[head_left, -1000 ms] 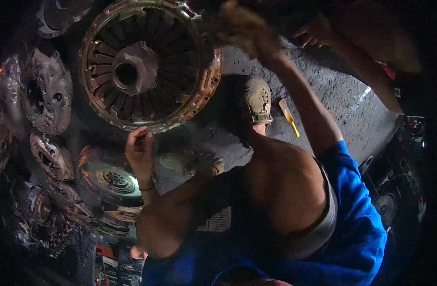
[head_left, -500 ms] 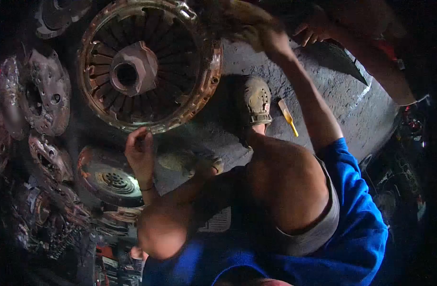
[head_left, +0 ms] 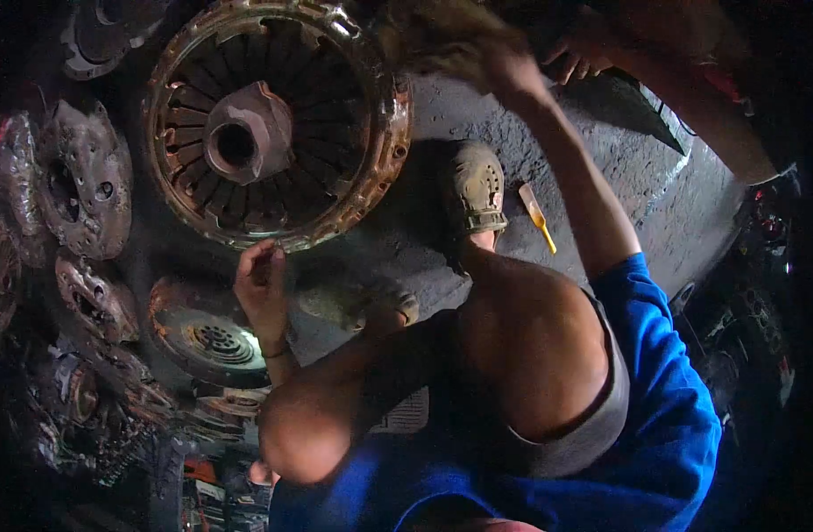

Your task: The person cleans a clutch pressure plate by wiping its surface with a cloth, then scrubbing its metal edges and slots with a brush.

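Note:
A large round metal clutch cover [head_left: 393,146] with radial fingers and a central hub [head_left: 269,133] stands at the upper left. My left hand [head_left: 263,270] touches its lower rim, fingers curled with the fingertips at the edge. At the top, my right hand [head_left: 513,75] is closed on a brown cloth [head_left: 442,40], which is blurred and lies by the cover's upper right rim. A yellow-handled tool [head_left: 539,219] with a pale end lies on the floor to the right of my shoe.
Several dirty metal discs [head_left: 87,182] line the left side. Another round plate [head_left: 207,332] is below the cover. At the upper right are a co-worker's hand [head_left: 579,58] and limbs, near a dark flat piece [head_left: 650,111]. My shoe [head_left: 477,186] rests on the floor [head_left: 610,177].
My right hand and the cloth have shifted slightly at the cover's upper right. The co-worker's limb at the right has moved, and more of the dark flat piece shows. My left hand stays at the rim.

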Demonstrator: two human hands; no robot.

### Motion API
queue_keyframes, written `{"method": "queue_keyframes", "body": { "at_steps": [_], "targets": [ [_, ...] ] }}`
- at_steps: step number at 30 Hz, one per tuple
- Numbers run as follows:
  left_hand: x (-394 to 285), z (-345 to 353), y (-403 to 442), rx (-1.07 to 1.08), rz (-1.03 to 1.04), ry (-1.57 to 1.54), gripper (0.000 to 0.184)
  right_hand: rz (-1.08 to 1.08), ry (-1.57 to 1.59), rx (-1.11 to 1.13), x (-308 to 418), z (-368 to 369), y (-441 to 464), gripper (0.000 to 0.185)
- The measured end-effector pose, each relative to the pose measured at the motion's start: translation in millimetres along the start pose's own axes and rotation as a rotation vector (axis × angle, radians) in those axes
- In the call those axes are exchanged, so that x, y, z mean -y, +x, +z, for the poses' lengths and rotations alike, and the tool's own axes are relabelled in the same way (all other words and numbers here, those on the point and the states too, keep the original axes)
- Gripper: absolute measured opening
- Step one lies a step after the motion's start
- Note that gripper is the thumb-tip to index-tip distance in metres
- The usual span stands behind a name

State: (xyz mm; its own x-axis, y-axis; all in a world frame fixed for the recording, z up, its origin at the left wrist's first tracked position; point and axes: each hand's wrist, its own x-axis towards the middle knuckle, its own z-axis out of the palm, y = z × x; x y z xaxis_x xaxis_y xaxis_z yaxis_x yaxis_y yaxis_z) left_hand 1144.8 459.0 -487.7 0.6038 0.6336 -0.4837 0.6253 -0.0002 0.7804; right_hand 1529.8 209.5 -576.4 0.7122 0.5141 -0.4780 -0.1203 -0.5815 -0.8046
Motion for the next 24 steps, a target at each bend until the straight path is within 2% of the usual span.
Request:
{"method": "queue_keyframes", "body": {
  "at_steps": [1, 3, 4, 6, 8, 9, 12, 15, 18, 21, 24],
  "targets": [
    [-5.1, -1.3, 0.6, 0.019, 0.023, 0.024, 0.018, 0.168, 0.231, 0.003, -9.2, 14.1, 5.5, 0.020],
    [-7.8, -5.1, 0.5, -0.032, -0.013, -0.024, 0.017, -0.374, -0.091, -0.053, -64.7, 54.2, -16.8, 0.031],
    [-7.5, -6.3, 0.3, -0.055, -0.034, -0.049, 0.017, -0.277, -0.177, 0.019, -19.8, 45.3, -36.0, 0.033],
    [-1.2, -8.1, 3.8, -0.057, -0.020, -0.042, 0.016, -0.264, -0.330, 0.415, -48.9, 20.6, -29.8, 0.032],
    [6.1, -12.6, 0.6, -0.020, -0.006, -0.024, 0.016, -0.402, -0.391, 0.446, -40.2, 14.9, -65.6, 0.029],
    [11.0, -9.6, 5.3, -0.004, 0.023, -0.025, 0.016, -0.420, -0.337, 0.414, -13.6, 3.8, -67.0, 0.028],
    [0.7, 6.1, 0.4, 0.001, -0.028, -0.005, 0.018, -0.079, -0.063, 0.315, 12.9, -16.0, -47.2, 0.039],
    [-3.7, 2.4, 8.0, 0.023, -0.068, 0.049, 0.021, -0.027, 0.273, 0.236, 2.6, 22.9, -8.3, 0.047],
    [-9.7, 1.3, 9.8, 0.021, -0.064, -0.039, 0.022, -0.468, -0.214, -0.013, -0.2, 57.2, 33.5, 0.055],
    [-11.5, 1.3, 12.0, 0.021, -0.052, -0.060, 0.021, -0.440, -0.480, -0.122, 6.1, 61.3, 59.9, 0.059],
    [6.3, -1.3, 6.4, 0.023, -0.049, -0.061, 0.020, -0.470, -0.506, -0.179, 2.7, 67.4, 48.8, 0.057]
  ]
}}
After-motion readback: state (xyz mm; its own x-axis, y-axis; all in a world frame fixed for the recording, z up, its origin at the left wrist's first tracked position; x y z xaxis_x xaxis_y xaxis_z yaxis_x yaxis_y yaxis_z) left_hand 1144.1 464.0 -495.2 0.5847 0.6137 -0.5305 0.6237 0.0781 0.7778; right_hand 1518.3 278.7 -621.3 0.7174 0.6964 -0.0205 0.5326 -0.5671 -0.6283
